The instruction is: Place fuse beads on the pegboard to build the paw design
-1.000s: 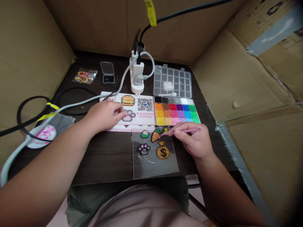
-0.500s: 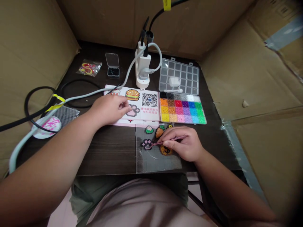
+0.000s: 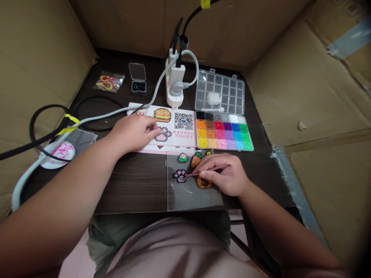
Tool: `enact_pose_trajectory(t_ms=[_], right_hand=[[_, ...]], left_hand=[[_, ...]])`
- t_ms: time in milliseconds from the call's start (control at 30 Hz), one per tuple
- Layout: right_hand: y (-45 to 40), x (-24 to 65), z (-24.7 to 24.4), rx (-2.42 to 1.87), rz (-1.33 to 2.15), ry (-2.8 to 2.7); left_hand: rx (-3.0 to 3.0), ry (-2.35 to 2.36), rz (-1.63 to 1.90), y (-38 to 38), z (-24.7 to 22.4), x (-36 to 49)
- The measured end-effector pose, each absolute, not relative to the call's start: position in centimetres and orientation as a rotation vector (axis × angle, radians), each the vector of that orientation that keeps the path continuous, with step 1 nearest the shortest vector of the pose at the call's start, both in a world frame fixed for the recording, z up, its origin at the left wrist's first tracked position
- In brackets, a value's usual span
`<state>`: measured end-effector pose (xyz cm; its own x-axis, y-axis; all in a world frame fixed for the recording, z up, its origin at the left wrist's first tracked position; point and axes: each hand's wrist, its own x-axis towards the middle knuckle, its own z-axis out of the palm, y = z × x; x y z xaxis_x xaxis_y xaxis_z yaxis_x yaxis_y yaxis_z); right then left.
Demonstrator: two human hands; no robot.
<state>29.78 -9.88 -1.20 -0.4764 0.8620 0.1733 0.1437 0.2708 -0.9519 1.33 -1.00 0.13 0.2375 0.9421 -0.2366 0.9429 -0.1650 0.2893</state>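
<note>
Between right fingers (image 3: 211, 163), slim pink tweezers (image 3: 193, 173)

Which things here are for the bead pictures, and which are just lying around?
In use: right hand holding pink tweezers, left hand on the pattern sheet, clear pegboard with bead paw, bead tray.
Lying about: white power socket, small black box, spare pegboard, small plastic bag.

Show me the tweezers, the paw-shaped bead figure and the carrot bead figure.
Pink tweezers (image 3: 208, 169): head view, on the shaft.
Paw-shaped bead figure (image 3: 180, 176): head view, on its middle.
Carrot bead figure (image 3: 195, 161): head view, on its orange body.
</note>
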Motion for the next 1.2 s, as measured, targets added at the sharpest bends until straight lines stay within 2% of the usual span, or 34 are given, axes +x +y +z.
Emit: enact_pose_trajectory(t_ms=[1200], right_hand=[[-9.9,29.7,-1.0,-0.939,1.271,-1.805]], left_hand=[[2.159,1.72,0.029,-1.03,0.08,1.27]])
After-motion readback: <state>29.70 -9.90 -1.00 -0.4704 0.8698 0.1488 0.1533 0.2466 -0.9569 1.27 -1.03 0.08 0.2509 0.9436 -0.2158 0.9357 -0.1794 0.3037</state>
